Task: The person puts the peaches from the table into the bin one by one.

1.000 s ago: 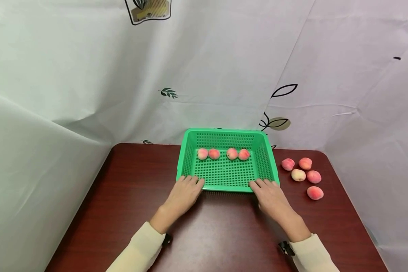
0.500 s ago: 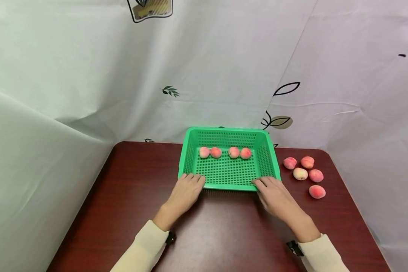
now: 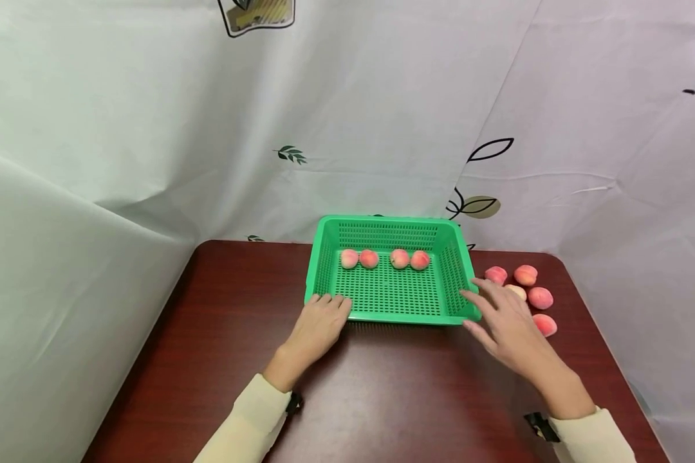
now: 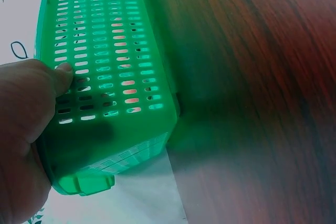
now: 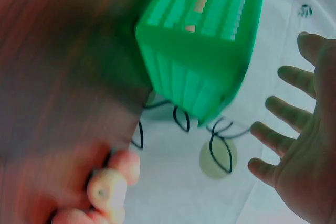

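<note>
While the left hand (image 3: 318,326) grips the basket (image 3: 405,319), the right hand (image 3: 512,331) is free; nine peaches (image 3: 369,258) counted.

Basket: one, green, upright at the far part of the table (image 3: 370,399); contents, four peaches in a row toward the back wall, as two pairs. Outside it, to its right on the wood: five loose peaches (image 3: 540,298), one pale, the rest pink-red, two partly behind the right hand from above. Left hand: one, curled over the near rim by the left corner, thumb against the outer wall. Right hand: one, fingers spread, nothing held, raised just off the near right corner. Backdrop: pale cloth (image 3: 353,116) with printed leaves.
</note>
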`<state>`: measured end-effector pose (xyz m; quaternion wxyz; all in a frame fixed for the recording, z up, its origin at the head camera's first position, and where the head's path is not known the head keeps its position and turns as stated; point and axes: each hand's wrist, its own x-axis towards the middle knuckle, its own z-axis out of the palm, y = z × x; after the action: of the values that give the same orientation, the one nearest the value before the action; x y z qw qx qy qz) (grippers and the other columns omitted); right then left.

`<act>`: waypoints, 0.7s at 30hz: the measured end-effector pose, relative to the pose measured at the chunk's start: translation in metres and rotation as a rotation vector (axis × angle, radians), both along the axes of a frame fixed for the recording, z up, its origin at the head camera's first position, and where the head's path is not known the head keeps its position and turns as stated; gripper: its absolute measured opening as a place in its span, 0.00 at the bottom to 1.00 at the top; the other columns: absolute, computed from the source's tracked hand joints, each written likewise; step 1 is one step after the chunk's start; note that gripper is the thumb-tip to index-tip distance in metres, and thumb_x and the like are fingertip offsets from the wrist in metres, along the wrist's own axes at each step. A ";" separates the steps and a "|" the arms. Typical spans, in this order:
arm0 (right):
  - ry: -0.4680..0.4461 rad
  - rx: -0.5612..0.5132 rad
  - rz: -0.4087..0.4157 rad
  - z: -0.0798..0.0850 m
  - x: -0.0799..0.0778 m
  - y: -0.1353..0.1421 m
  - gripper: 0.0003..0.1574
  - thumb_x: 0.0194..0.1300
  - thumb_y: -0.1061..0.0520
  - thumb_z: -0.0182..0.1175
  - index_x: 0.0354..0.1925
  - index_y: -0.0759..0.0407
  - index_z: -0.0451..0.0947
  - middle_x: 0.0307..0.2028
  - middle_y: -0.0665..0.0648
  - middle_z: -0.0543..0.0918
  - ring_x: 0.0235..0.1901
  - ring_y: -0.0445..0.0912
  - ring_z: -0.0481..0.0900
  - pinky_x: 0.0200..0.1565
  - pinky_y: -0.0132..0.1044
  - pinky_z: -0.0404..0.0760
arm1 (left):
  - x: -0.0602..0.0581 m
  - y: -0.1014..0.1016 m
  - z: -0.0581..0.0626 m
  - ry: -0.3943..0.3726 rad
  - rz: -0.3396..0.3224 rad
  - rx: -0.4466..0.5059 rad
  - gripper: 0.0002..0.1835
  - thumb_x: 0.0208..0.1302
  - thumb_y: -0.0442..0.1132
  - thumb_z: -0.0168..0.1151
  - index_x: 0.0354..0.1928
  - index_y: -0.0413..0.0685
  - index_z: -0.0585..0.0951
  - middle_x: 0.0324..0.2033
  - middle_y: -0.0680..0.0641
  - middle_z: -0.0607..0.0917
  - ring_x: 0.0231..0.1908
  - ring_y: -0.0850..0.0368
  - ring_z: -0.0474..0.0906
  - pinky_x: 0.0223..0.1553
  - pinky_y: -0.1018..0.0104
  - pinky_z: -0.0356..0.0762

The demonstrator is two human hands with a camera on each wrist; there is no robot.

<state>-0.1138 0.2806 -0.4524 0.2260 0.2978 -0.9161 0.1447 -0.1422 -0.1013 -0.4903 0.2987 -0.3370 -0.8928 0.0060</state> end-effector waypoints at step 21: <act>-0.066 0.042 -0.375 -0.010 0.001 0.064 0.44 0.56 0.49 0.71 0.70 0.50 0.71 0.73 0.66 0.65 0.69 0.71 0.61 0.60 0.78 0.57 | 0.002 -0.001 0.001 -0.059 0.044 -0.080 0.14 0.77 0.33 0.42 0.29 0.50 0.69 0.21 0.53 0.69 0.22 0.59 0.50 0.30 0.66 0.43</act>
<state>-0.1125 0.3443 -0.4628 0.2125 0.1216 -0.9653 0.0903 -0.1399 -0.1022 -0.4889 0.2586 -0.3289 -0.9075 0.0385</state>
